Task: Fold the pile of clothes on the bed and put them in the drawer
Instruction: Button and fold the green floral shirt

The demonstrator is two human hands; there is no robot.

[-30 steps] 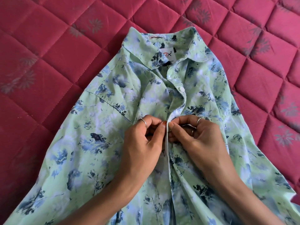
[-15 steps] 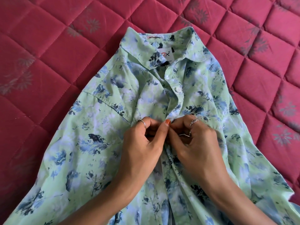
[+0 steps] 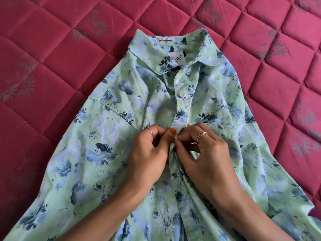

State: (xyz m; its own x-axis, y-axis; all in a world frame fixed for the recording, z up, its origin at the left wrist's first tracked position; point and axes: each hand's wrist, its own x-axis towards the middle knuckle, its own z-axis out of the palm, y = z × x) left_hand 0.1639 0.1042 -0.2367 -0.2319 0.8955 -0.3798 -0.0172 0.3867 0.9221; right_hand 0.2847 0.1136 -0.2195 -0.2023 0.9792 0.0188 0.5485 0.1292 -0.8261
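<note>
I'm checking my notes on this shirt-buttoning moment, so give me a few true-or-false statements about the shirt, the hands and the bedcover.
1. The shirt lies front up on a red quilted bedcover. True.
2. Both hands pinch the placket below the fastened white button. True.
3. The collar points toward the person. False: it lies at the far end.
4. The left hand rests flat on a sleeve. False: its grip is on the placket, facing the right hand.
5. The shirt is plain white. False: pale green with a blue leaf print.

the shirt hem runs off the bottom edge, button under fingers hidden.
</note>
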